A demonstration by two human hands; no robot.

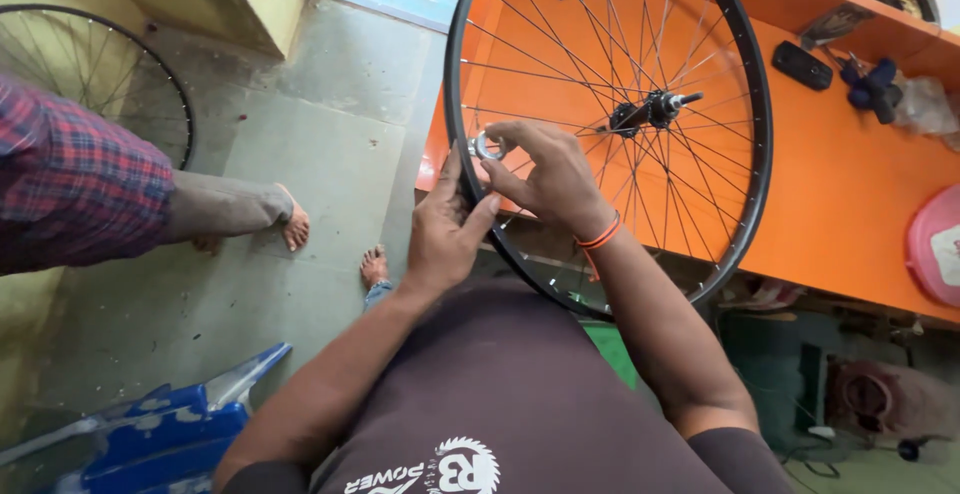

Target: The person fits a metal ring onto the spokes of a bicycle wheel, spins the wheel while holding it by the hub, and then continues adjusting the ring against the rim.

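A black spoked bicycle wheel (752, 114) leans on the orange counter (850, 184), its hub and axle (655, 109) near the middle. My left hand (445, 229) rests against the wheel's rim at its lower left. My right hand (545, 174), with an orange band on the wrist, pinches a small round metal tool (487, 145) at the rim by the spokes. Both hands are close together and touch each other.
Another person in a checked shirt (70, 179) stands at the left, a bare foot (295, 224) on the grey floor. A second wheel (110, 74) leans behind. A blue object (170, 429) lies at the lower left. Dark tools (870, 84) and a pink lid (935, 244) sit on the counter.
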